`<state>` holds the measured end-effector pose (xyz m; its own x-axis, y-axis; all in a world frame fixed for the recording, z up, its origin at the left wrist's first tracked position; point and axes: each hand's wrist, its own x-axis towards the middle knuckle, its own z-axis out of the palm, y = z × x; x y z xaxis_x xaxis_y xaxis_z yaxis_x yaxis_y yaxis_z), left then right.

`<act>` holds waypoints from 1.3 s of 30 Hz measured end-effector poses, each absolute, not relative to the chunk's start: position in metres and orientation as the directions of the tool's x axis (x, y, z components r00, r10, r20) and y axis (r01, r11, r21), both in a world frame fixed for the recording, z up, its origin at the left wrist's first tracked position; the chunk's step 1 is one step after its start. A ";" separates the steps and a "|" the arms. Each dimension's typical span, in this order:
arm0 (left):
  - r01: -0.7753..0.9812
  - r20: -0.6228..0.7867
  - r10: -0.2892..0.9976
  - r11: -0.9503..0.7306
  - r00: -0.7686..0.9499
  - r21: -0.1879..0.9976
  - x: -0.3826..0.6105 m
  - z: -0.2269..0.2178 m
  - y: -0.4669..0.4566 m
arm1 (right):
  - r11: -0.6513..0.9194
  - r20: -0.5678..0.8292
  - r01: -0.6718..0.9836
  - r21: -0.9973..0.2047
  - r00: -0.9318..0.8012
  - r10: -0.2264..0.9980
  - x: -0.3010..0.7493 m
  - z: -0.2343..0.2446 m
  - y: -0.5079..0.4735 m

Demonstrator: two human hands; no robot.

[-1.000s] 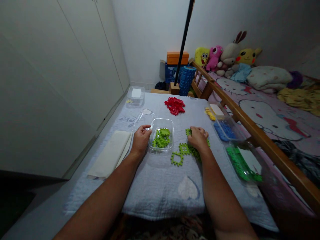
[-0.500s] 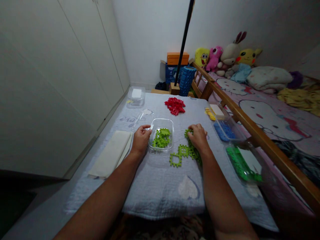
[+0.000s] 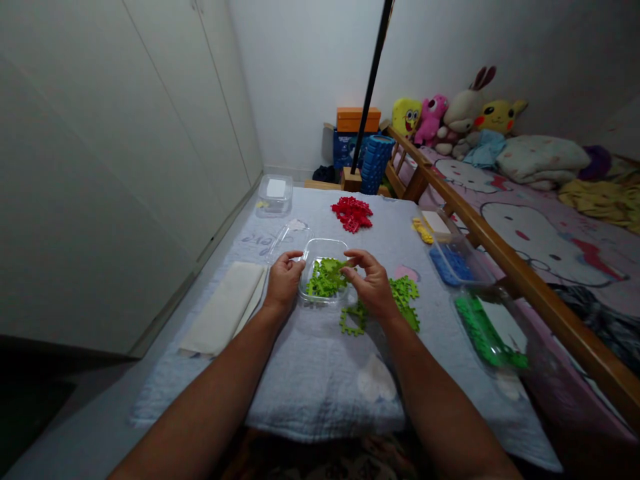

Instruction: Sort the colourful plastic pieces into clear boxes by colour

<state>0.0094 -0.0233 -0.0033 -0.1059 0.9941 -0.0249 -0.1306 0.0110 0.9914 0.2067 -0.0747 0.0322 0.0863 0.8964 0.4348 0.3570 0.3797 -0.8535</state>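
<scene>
My left hand (image 3: 284,283) pinches the left rim of a clear plastic container (image 3: 324,243), which stands on the cloth-covered table. Inside lie several lime-green notched building pieces (image 3: 323,283). Over the container's right edge is my right hand (image 3: 370,283), thumb and forefinger curled around a lime-green building piece (image 3: 343,265); its outline merges with those below. Under and beyond the right wrist are more loose lime-green pieces (image 3: 404,288), and one square frame-shaped piece (image 3: 353,328) lies nearer me, partly covered by the hand.
Behind the container is a pile of red pieces (image 3: 353,213). A clear lid (image 3: 289,237) and a folded cream cloth (image 3: 223,310) lie left. Along the right edge stand boxes of blue pieces (image 3: 450,263) and green pieces (image 3: 483,330), beside a wooden bed rail (image 3: 480,233).
My right hand has moved left from the loose lime-green pieces to the container's right edge, bringing a piece with it. My left hand stays on the rim.
</scene>
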 end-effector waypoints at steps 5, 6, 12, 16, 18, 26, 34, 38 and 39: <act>-0.130 -0.019 0.995 0.006 -0.098 0.992 0.010 0.000 -0.025 | 0.373 0.433 0.591 -0.716 -0.043 0.900 0.198 0.027 -0.075; -0.127 -0.015 0.995 0.003 -0.095 0.992 0.010 0.000 -0.025 | 0.366 0.428 0.637 -0.678 -0.063 0.902 0.197 0.026 -0.075; -0.149 -0.043 0.994 0.029 -0.098 0.988 0.011 0.001 -0.026 | 0.324 0.467 0.782 -0.533 -0.048 0.883 0.204 0.024 -0.073; -0.145 -0.044 0.994 0.030 -0.095 0.989 0.011 0.000 -0.025 | 0.269 0.495 0.800 -0.537 0.040 0.868 0.233 0.031 -0.069; -0.133 -0.031 0.995 0.018 -0.099 0.991 0.011 -0.001 -0.025 | 0.185 0.461 0.831 -0.525 0.095 0.882 0.252 0.035 -0.068; -0.121 -0.031 0.993 0.018 -0.110 0.992 0.011 0.000 -0.025 | -0.231 0.114 0.935 -0.270 0.269 0.956 0.304 0.031 -0.095; -0.112 -0.019 0.990 0.004 -0.138 0.994 0.011 0.009 -0.029 | -0.202 0.195 0.968 -0.148 0.229 0.954 0.289 -0.012 -0.132; -0.104 -0.015 0.990 0.000 -0.139 0.995 0.011 0.007 -0.028 | -0.137 0.278 0.976 -0.171 0.181 0.943 0.282 -0.018 -0.128; -0.103 -0.012 0.990 -0.003 -0.141 0.995 0.011 0.007 -0.028 | -0.121 0.292 0.977 -0.175 0.169 0.941 0.280 -0.018 -0.124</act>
